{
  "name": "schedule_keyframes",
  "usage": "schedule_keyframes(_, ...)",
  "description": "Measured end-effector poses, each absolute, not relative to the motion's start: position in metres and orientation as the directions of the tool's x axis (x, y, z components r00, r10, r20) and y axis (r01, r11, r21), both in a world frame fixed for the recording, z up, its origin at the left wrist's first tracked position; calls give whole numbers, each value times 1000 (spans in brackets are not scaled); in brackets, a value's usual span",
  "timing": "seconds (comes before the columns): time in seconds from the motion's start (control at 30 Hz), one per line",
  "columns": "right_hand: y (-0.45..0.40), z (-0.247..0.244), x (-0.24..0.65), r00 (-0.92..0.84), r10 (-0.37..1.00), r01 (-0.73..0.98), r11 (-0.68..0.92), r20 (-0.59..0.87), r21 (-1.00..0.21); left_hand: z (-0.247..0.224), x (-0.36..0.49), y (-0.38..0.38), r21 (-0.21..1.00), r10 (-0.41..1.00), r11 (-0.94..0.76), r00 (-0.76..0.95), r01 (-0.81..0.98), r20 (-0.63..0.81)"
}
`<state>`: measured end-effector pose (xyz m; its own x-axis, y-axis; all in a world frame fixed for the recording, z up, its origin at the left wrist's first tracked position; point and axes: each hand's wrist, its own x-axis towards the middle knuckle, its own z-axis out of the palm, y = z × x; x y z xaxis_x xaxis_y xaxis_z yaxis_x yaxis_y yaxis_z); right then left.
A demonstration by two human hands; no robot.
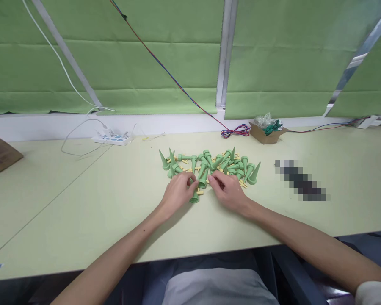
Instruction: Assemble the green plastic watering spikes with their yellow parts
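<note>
Green plastic plant watering spikes (216, 162) with small yellow valves lie in a loose heap on the table. My left hand (178, 191) is at the heap's near left edge, thumb and fingers closed on a green watering spike (194, 198), whose wide round end shows below the fingertips. Beside that end sticks out a yellow valve (200, 192). On the right of the heap, my right hand (229, 191) has its thumb and forefinger pinched together; what they hold, if anything, is hidden. Another spike (203, 181) lies between the two hands.
The pale table (114, 220) has a seam on its left. Behind the heap stand a cardboard box (266, 134) with green ties, coiled red-blue wire (235, 131) and a white power strip (113, 139). A blurred dark object (301, 182) lies right; a brown board (1, 154) far left.
</note>
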<state>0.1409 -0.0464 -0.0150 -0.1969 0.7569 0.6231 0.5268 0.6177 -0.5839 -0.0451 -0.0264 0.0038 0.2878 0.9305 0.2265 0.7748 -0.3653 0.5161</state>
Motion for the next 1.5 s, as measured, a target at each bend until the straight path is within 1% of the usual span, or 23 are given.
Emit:
schedule_keyframes(0.57, -47, -15, 141, -210, 772, 516, 608, 600, -603, 2, -46, -26, 489, 907, -421, 336, 764, 256)
schedule_keyframes(0.7, -47, -15, 141, -207, 776, 517, 604, 596, -606, 5, -45, -28, 482, 909, -415, 329, 772, 257)
schedule_keyframes(0.8, -47, -14, 141, -208, 776, 519, 603, 595, -606, 8, -44, -30, 495, 919, -389, 291, 777, 266)
schedule_keyframes(0.9, -48, -13, 141, -204, 784, 514, 596, 586, -617, 11, -42, -32, 540, 922, -374, 242, 754, 301)
schedule_keyframes(0.97, -49, -11, 141, -201, 793, 502, 588, 575, -635, 13, -40, -33, 602, 918, -386, 224, 699, 329)
schedule_keyframes(1.1, -50, -9, 142, -199, 810, 461, 574, 552, -677, 17, -36, -36, 779, 922, -386, 232, 493, 310)
schedule_keyframes(1.17, -51, -9, 141, -206, 817, 441, 569, 538, -694, 19, -35, -37, 842, 925, -367, 247, 395, 287)
schedule_keyframes(1.3, -51, -10, 141, -250, 815, 399, 579, 524, -711, 22, -34, -39, 896, 933, -332, 244, 294, 266)
schedule_keyframes(1.5, -51, -10, 141, -302, 793, 380, 609, 529, -696, 21, -34, -39, 920, 936, -301, 260, 250, 236)
